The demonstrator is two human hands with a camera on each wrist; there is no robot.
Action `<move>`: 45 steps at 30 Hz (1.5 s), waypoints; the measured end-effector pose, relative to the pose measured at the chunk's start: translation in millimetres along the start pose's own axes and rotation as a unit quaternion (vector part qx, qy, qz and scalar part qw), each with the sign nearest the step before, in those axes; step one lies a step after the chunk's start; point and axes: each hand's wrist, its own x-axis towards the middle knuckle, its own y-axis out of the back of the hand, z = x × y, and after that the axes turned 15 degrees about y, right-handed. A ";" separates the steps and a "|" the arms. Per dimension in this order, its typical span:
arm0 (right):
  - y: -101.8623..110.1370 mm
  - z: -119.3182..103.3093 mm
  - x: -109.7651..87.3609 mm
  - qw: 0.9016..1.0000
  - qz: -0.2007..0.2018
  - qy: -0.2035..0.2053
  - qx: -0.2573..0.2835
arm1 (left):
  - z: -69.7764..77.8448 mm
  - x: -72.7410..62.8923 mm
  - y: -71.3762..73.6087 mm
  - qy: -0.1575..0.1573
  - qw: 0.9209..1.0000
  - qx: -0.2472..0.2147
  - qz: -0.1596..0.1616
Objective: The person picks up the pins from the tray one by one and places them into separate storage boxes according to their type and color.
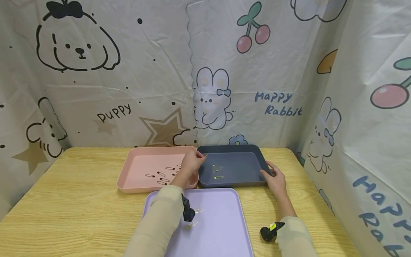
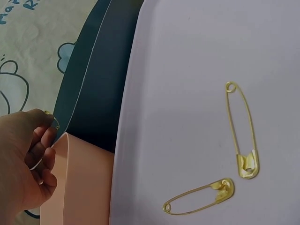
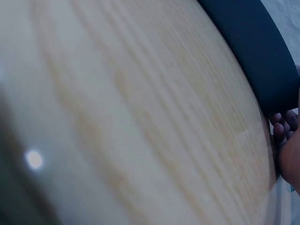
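The governing relation is that of the gold safety pin (image 1: 206, 156) to the dark blue tray (image 1: 242, 165): the pin projects from the fingertips of my left hand (image 1: 191, 162), above the tray's left part, toward the far side. Its long axis appears to slant away and to the right, but the pin is small and partly covered by my fingers, so treat that angle, and its height above the tray floor, as uncertain. My left hand is the nearer of the two; its thumb and fingers are together, clamped on the pin, with the palm above the right side of the pink tray (image 1: 136, 164). Three gold pins (image 1: 218, 177) lie in the dark blue tray, to the right of and nearer me than the held one. My right hand (image 1: 275, 176) is at the opposite, right-hand wall of the same tray, thumb and fingers closed about the rim. Two further gold pins (image 2: 248, 166) lie apart on the lilac tray (image 1: 218, 232), beneath my left forearm.
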 end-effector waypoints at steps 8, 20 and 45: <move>-0.7 0.1 -0.1 1.000 -0.001 0.001 0.003 | 1.4 -1.8 1.2 0.001 1.000 0.006 0.005; -2.2 0.8 0.7 1.000 -0.002 0.005 0.008 | 1.4 -3.0 1.2 0.010 1.000 -0.006 0.006; 0.5 -1.5 0.2 1.000 -0.001 -0.002 0.007 | -1.0 -11.6 17.9 -0.048 0.996 -0.017 -0.072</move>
